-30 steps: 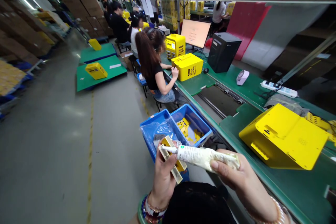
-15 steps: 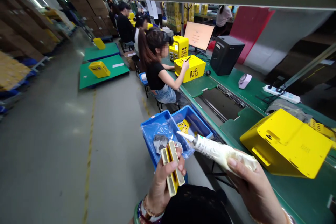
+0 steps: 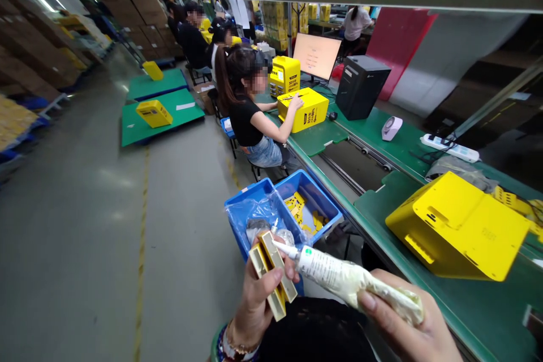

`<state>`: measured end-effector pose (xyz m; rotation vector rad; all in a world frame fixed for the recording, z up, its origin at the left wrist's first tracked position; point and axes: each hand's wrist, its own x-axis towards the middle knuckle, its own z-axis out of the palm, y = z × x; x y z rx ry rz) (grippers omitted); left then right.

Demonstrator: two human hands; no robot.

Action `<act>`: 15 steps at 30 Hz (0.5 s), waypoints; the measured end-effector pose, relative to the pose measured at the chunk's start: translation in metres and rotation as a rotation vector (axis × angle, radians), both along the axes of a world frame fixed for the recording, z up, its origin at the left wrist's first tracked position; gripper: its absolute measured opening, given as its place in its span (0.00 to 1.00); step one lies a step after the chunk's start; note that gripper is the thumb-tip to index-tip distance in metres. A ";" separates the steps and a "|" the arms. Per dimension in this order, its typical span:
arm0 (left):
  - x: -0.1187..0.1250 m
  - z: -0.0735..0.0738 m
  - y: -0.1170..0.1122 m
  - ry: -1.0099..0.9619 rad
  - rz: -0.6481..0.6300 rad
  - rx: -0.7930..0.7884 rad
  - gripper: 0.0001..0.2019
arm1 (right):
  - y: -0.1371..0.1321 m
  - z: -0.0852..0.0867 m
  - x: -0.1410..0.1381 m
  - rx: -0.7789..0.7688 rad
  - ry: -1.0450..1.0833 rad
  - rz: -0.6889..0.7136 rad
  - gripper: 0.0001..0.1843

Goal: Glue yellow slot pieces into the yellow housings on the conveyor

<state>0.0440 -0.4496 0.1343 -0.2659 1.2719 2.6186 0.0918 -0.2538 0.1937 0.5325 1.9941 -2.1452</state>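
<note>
My left hand (image 3: 254,302) is closed round a small yellow and cream plastic part (image 3: 271,272), held up over my lap. My right hand (image 3: 409,325) grips a squeezed white glue tube (image 3: 343,276), and its pointed nozzle touches the upper end of the part. Just beyond them are two blue bins: one (image 3: 248,218) lined with a clear bag, the other (image 3: 311,195) holding several small yellow pieces. A large yellow housing (image 3: 460,229) lies tilted on the green bench (image 3: 479,308) to my right.
A seated person (image 3: 252,116) works at a yellow box (image 3: 303,107) further along the bench. A monitor (image 3: 317,55), a black box (image 3: 360,85) and a white power strip (image 3: 449,147) stand behind. Green pallets (image 3: 163,116) with yellow units lie on the grey floor to the left.
The tube's nozzle, lifted off the part half a second ago, has come back down onto its upper end. The seated person has lowered a hand onto the yellow box.
</note>
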 end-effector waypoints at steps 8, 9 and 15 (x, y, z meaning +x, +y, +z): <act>-0.019 -0.018 -0.013 -0.095 0.189 -0.054 0.14 | 0.003 -0.009 -0.008 -0.098 -0.054 -0.065 0.21; -0.022 -0.025 -0.021 -0.139 0.251 -0.066 0.14 | 0.003 -0.018 -0.013 -0.106 -0.064 -0.073 0.22; -0.017 -0.052 -0.073 -0.337 0.555 -0.117 0.15 | -0.016 -0.151 -0.052 0.133 -0.098 0.018 0.20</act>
